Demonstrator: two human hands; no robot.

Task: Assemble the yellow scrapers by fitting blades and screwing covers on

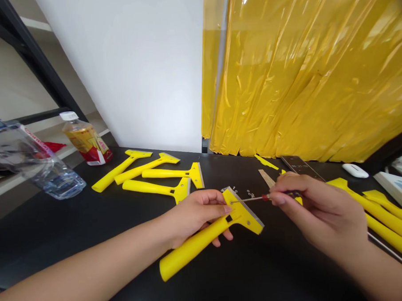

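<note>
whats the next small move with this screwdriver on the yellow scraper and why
Probably give the screwdriver a slight turn, keeping it pressed in, though I can't tell which way. Its tip sits at a screw in the scraper's head, the right hand grips the handle, and the left hand steadies the yellow scraper.

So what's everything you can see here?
Loose scrapers: four, yellow, table's left
Held scraper: one, yellow, left hand
Far scrapers: three or more, yellow, table's right
Water bottle: one, clear, lying left
Drink bottle: one, gold-red, standing left
Tiny screws: several, silver, mid-table
Phone: one, black, behind right hand
Computer mouse: one, white, table's right
Curtain: one, yellow, behind table
Table: one, black, under everything
Screwdriver: one, red-handled, right hand
Left hand: one, gripping scraper
Right hand: one, pinching screwdriver
</note>
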